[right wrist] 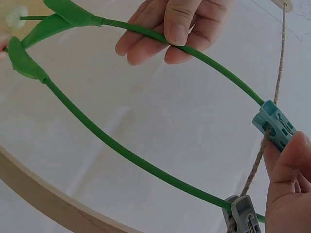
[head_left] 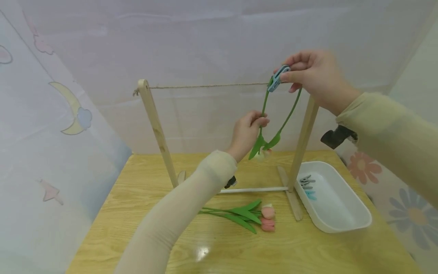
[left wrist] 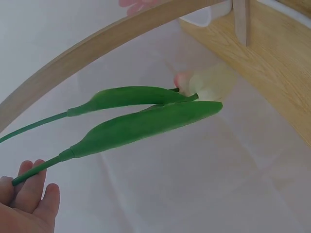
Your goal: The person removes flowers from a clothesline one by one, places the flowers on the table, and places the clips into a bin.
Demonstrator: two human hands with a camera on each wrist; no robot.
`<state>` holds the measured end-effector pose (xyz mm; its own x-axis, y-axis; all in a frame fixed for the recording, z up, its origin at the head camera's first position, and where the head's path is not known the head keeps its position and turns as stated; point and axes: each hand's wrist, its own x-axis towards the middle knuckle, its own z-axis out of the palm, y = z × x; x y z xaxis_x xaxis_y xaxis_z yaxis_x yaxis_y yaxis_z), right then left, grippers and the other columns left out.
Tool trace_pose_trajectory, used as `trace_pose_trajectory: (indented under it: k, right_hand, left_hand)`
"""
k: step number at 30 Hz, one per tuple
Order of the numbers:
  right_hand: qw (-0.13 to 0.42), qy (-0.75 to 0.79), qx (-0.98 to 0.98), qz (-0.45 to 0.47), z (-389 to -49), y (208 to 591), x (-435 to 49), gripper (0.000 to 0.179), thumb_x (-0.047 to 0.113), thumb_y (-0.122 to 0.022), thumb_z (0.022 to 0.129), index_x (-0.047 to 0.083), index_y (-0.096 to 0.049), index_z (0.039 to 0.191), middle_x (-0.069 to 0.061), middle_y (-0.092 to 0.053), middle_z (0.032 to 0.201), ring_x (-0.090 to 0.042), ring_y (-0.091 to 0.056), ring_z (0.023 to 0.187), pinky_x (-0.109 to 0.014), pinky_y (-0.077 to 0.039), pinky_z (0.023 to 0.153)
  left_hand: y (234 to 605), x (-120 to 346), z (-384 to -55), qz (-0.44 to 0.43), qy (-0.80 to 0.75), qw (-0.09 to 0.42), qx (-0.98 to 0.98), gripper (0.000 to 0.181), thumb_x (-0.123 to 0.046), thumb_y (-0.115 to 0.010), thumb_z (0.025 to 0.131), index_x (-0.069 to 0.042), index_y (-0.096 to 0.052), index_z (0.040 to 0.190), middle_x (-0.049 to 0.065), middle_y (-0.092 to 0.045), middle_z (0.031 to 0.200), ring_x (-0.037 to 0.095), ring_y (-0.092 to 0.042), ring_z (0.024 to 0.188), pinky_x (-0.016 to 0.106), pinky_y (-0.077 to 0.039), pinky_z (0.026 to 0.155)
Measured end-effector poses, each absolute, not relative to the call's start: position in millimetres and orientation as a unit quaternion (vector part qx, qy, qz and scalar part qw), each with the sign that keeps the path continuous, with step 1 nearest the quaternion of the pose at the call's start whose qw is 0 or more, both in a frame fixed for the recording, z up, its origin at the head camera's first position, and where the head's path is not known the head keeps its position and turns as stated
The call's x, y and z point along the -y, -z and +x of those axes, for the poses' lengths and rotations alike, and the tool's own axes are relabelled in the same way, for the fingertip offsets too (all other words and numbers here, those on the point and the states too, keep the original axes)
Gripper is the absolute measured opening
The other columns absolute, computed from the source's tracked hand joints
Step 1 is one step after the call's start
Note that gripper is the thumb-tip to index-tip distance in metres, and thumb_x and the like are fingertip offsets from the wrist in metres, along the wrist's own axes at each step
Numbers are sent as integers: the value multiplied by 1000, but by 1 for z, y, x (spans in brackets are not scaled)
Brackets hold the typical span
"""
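Observation:
My left hand (head_left: 246,131) pinches the green stem (right wrist: 218,68) of an artificial tulip between thumb and fingers, its head hanging down. With thumb and fingers my right hand (head_left: 318,78) holds a blue clothespin (right wrist: 274,124) at the twine (head_left: 208,86), where the upper end of that stem meets the line. Beside it, a second tulip's stem (right wrist: 131,155) hangs from a grey clothespin (right wrist: 243,213) clipped on the twine. Below, the leaves cross and the pale and pink flower heads (left wrist: 206,83) overlap, so which belongs to which stem is unclear.
Two wooden posts (head_left: 155,129) carry the twine, joined low down by a white rod (head_left: 254,190). Pink tulips (head_left: 268,224) lie on the wooden table (head_left: 219,251). At the right, a white tray (head_left: 342,213) contains grey clothespins (head_left: 307,180) and a blue clothespin (head_left: 310,195).

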<state>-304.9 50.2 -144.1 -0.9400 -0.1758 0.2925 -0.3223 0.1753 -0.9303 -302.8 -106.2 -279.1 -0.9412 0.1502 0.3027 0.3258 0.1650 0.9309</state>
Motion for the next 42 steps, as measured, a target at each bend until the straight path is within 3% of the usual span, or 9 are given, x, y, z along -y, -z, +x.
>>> trace_pose_trajectory:
  k: [10, 24, 33, 38, 42]
  right_hand:
    - [59, -719, 671, 170, -304, 137, -60, 13, -7, -70, 84, -4, -63, 94, -8, -74, 88, -16, -66, 70, -21, -52, 50]
    - [75, -726, 662, 169, -290, 159, -72, 25, -11, -67, 85, -6, -55, 107, -9, -72, 95, -16, -68, 81, -22, -57, 66]
    - [75, -742, 643, 176, -279, 182, -86, 36, -8, -67, 86, -4, -51, 118, -10, -70, 102, -16, -66, 89, -22, -57, 69]
    - [77, -744, 643, 162, -272, 193, -93, 40, -6, -68, 87, -1, -52, 122, -8, -68, 106, -15, -65, 88, -22, -56, 69]
    - [77, -747, 639, 166, -269, 203, -98, 40, -8, -66, 88, -2, -50, 124, -7, -71, 101, -15, -66, 89, -21, -56, 72]
  left_hand:
    - [281, 107, -299, -172, 642, 66, 744, 19, -8, -55, 99, 6, -64, 108, 16, -70, 99, 21, -67, 93, 18, -51, 84]
    - [292, 125, -285, -167, 640, 63, 747, 21, -12, -53, 101, -3, -64, 117, 6, -71, 108, 17, -66, 98, 22, -50, 89]
    - [300, 139, -273, -170, 674, 55, 717, 21, -8, -54, 100, 4, -62, 116, 18, -68, 112, 24, -68, 93, 23, -52, 87]
    - [308, 148, -268, -167, 680, 56, 712, 23, -9, -53, 101, 3, -62, 118, 18, -68, 112, 30, -68, 97, 27, -54, 86]
    - [315, 154, -264, -160, 683, 63, 710, 24, -11, -53, 101, 3, -62, 118, 17, -69, 112, 27, -68, 97, 30, -55, 84]
